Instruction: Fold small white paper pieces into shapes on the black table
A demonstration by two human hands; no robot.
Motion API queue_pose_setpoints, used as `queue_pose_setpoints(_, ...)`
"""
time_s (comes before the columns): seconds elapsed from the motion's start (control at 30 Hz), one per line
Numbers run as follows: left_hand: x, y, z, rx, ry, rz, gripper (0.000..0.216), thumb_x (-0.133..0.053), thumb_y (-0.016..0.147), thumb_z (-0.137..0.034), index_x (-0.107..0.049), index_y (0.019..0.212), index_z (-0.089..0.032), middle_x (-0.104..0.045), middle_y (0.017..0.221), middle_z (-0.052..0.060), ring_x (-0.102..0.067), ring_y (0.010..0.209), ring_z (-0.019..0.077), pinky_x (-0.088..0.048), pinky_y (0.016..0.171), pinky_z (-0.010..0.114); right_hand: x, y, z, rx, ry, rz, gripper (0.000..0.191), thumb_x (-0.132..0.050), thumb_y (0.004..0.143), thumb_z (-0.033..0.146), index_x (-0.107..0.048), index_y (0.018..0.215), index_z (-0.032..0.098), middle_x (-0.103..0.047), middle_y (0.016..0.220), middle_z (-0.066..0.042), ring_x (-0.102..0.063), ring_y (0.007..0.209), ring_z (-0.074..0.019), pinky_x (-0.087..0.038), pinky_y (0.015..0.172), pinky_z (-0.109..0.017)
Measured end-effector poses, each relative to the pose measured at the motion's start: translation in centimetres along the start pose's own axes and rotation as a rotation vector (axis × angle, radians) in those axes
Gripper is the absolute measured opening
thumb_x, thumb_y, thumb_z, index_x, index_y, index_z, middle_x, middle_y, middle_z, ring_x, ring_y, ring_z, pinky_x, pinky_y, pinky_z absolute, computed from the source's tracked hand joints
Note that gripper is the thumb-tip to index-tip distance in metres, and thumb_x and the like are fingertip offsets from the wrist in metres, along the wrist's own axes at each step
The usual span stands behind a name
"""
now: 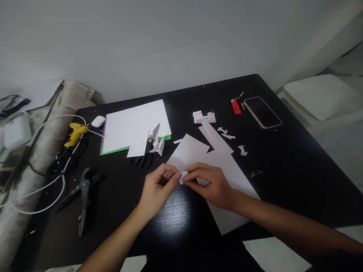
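The work looks partway along: some of the paper is cut and folded, while whole white sheets are left over. At the centre, low over the glossy black wood-grained tabletop [283,162], the small piece of white paper [183,176] is pinched from both sides, its left end between the thumb and fingers of the left hand [159,185] and its right end between the thumb and fingertips of the right hand [212,187]. It seems to be in the middle of shaping, though it is too small to tell which creases are finished. Taking that piece as the centre of the clock, what appears done lies at one o'clock: small folded white paper shapes [197,117] at the far end of long, narrow white paper strips [212,136]. Another crumpled-looking white paper shape [160,146] sits at eleven o'clock, beside the black-handled metal scissors [150,141]. Thin white paper offcuts [243,150] at two o'clock suggest that cutting is behind some of this. Material remains: a large white paper sheet [229,177] at three o'clock, partly under the right hand, and a flat white paper stack with green edging [124,124] at ten o'clock. The yellow glue gun [76,133], between nine and ten o'clock, lies apart from the hands, and no joining is under way.
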State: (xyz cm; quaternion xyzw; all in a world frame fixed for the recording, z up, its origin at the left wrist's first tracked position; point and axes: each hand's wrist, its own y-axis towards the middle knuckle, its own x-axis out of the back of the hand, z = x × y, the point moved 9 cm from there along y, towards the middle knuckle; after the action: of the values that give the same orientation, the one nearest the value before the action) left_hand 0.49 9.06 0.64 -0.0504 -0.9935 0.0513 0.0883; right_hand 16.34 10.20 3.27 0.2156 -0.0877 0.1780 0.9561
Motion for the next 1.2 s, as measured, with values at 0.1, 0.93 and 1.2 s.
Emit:
queue_pose_setpoints(0.1,-0.1,0.1,-0.1,-0.01,0.009,0.012,0.014,-0.071,0.094,-0.03,-0.07,0.09,-0.017,-0.068,0.07,-0.001,-0.063,0.063,0.0102,-0.05,0.062,0.019,-0.1,0.0,0.1,0.014,-0.007,0.008,0.013,-0.074,0.09,0.011,-0.08,0.095,0.021,-0.076,0.098,-0.006,-0.076,0.086,-0.0165,-0.062,0.077,-0.027)
queue_pose_setpoints(0.93,-0.3,-0.2,-0.6,-0.043,0.004,0.016,0.015,-0.07,0.095,-0.03,-0.071,0.089,-0.017,-0.067,0.068,-0.001,-0.062,0.061,0.0106,-0.049,0.06,0.02,0.4,0.1,-0.5,-0.049,0.066,-0.05,0.017,-0.077,0.087,0.01,-0.082,0.097,0.023,-0.079,0.095,-0.004,-0.077,0.084,-0.016,-0.061,0.077,-0.025)
queue_pose_setpoints(1.2,-0.2,0.0,-0.9,-0.08,0.015,0.007,0.016,-0.071,0.095,-0.03,-0.072,0.087,-0.017,-0.069,0.069,0.0,-0.064,0.063,0.0115,-0.051,0.063,0.021,0.5,0.0,-0.7,-0.071,0.089,-0.061,0.016,-0.078,0.086,0.011,-0.082,0.096,0.023,-0.079,0.095,-0.004,-0.076,0.084,-0.016,-0.061,0.075,-0.026)
